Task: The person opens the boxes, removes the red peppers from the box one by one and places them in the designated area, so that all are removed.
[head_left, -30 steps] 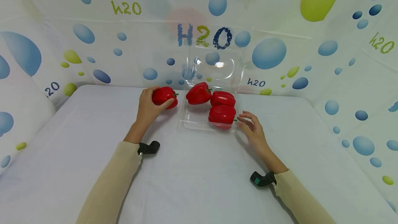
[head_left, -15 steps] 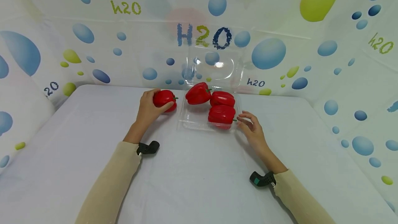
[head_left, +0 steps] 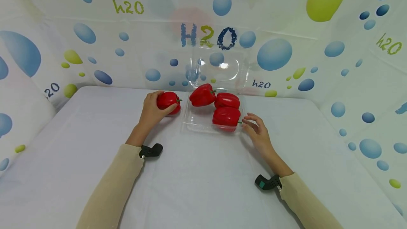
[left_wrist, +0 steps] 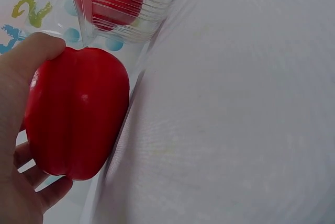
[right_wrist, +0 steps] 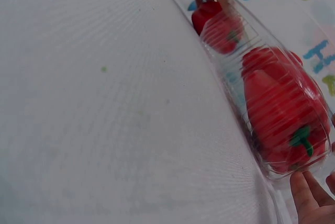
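In the head view my left hand grips a red bell pepper just left of a clear plastic container. Thumb and fingers wrap around this pepper in the left wrist view, and it seems to rest on the table. Three more red peppers sit in the container: one pepper at the back left, another at the back right, the third in front of it. My right hand has its loosely bent fingertips against the container's right end, near a green stem.
The container's clear lid stands raised at the back, against a white backdrop printed with blue and green drops. A white cloth covers the table. Both wrists carry black camera mounts.
My left hand and its pepper have come down slightly, toward the front of the table, then stayed put. The right hand, the container and its peppers have not moved visibly.
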Demonstrator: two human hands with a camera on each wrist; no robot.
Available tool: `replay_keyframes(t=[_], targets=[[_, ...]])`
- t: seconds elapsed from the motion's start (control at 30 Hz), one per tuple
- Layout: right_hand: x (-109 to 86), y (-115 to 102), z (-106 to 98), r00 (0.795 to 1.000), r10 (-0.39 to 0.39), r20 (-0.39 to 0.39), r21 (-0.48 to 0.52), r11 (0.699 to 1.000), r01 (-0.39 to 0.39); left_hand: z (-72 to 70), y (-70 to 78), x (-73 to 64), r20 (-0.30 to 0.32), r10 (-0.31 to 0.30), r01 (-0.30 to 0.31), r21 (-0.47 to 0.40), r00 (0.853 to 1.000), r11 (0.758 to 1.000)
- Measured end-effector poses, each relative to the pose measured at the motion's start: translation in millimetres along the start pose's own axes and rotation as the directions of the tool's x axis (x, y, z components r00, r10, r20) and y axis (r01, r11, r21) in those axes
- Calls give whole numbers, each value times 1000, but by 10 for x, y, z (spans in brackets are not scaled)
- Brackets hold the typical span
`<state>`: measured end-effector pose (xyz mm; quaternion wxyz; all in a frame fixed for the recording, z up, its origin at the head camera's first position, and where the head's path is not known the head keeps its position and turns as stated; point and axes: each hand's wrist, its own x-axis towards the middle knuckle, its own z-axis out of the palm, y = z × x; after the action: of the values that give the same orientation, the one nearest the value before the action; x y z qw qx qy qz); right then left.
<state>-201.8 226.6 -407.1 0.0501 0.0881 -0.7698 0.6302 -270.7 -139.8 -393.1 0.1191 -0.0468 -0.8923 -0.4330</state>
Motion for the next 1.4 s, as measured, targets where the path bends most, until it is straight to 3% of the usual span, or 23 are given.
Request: replay_keyframes(t=[0.3, 0.6, 0.9, 1.4], targets=[[5, -11, 2, 1000, -7, 4, 28, 1000, 7, -16, -5, 11, 5, -2, 2, 12, 1000, 1000], [-58, 5, -52, 1000, 4, 4, 0, 1000, -4, 81, -50, -36, 19, -15, 16, -40, 1000, 999], [-19, 3, -6, 1000, -22, 13, 8, 1000, 22, 4, -26, -17, -11, 2, -3, -42, 1000, 999], [-26, -10, -8, 1000, 7, 7, -2, 1000, -7, -6, -20, -10, -22, 19, -20, -43, 1000, 999]])
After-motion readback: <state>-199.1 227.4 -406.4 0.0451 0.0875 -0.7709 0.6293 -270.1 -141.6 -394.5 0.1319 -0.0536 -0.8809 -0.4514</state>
